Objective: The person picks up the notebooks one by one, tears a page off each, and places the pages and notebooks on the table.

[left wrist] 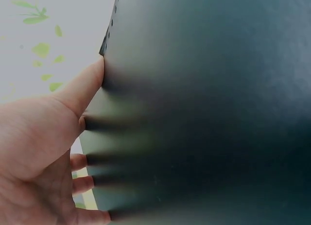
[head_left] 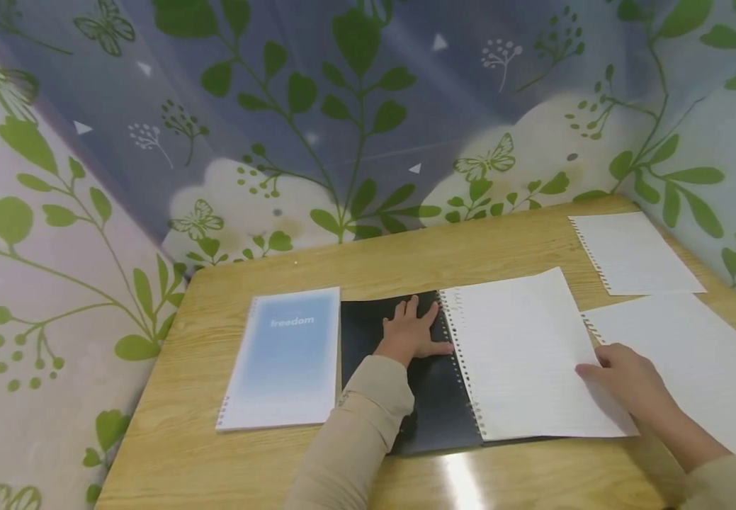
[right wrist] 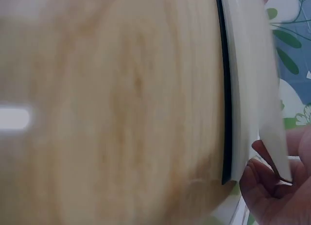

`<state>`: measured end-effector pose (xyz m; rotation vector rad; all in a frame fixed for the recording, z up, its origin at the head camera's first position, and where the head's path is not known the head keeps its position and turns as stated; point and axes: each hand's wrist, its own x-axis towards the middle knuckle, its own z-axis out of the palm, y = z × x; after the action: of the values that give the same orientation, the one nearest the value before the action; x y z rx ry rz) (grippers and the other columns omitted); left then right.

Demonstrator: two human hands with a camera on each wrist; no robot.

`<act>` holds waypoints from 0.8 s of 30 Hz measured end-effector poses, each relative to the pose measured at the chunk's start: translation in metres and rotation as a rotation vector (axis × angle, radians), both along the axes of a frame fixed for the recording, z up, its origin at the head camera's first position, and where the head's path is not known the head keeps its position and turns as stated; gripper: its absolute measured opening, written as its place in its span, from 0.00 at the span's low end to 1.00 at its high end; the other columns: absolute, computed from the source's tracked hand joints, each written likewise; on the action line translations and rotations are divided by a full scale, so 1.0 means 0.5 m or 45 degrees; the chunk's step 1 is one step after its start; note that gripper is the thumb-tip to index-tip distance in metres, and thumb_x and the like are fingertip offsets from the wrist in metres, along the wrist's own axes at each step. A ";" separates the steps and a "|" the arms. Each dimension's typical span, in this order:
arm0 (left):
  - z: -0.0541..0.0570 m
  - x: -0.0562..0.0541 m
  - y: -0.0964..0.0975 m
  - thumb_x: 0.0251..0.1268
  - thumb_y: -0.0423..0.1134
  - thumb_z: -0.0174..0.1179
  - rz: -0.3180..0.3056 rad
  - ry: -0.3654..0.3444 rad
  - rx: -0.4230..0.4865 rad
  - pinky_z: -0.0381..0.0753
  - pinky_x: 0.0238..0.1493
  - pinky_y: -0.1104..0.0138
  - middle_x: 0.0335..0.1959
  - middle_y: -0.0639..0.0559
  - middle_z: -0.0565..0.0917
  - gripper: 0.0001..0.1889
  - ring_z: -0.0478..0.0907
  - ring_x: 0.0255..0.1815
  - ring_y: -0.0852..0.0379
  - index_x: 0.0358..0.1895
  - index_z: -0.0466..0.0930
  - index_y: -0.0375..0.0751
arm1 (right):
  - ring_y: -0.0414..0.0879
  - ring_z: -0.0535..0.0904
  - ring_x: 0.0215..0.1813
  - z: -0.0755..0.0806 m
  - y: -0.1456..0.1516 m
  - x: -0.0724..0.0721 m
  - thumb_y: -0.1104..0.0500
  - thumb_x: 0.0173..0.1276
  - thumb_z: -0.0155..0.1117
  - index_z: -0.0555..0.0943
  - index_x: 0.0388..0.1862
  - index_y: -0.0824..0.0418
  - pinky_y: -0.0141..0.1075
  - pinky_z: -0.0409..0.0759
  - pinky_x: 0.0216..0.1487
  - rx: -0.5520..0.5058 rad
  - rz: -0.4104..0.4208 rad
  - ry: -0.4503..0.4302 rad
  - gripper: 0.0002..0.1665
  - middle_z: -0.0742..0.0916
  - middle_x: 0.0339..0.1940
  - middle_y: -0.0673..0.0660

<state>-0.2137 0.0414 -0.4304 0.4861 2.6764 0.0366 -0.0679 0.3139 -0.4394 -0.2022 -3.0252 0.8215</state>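
In the head view a hole-punched notebook lies open, its black cover (head_left: 438,404) on the left and its white lined pages (head_left: 521,354) on the right. My left hand (head_left: 411,333) rests with fingers spread on the black cover, the thumb reaching the punched edge. The left wrist view shows the fingertips and thumb of that left hand (left wrist: 39,147) touching the black cover (left wrist: 204,98). My right hand (head_left: 635,382) pinches the right edge of the white paper. In the right wrist view the right hand (right wrist: 277,186) holds a lifted paper edge (right wrist: 272,132); how many sheets, I cannot tell.
A blue-and-white sheet reading "freedom" (head_left: 291,368), punched along its left side, lies left of the notebook. Two areas of loose punched paper, a far sheet (head_left: 635,255) and a nearer sheet (head_left: 705,361), lie to the right on the wooden table (head_left: 214,467). Leaf-patterned curtains (head_left: 316,142) surround the table.
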 end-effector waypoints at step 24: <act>-0.002 0.007 0.006 0.54 0.69 0.50 0.005 -0.002 0.023 0.53 0.70 0.46 0.76 0.50 0.41 0.44 0.40 0.76 0.48 0.73 0.42 0.64 | 0.51 0.67 0.28 0.000 0.010 -0.007 0.63 0.60 0.56 0.71 0.25 0.73 0.38 0.63 0.27 0.024 -0.016 -0.072 0.12 0.76 0.27 0.68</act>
<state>-0.2102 0.0443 -0.4315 0.4858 2.6775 0.0627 -0.0712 0.3189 -0.4394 -0.2484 -3.0796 0.8000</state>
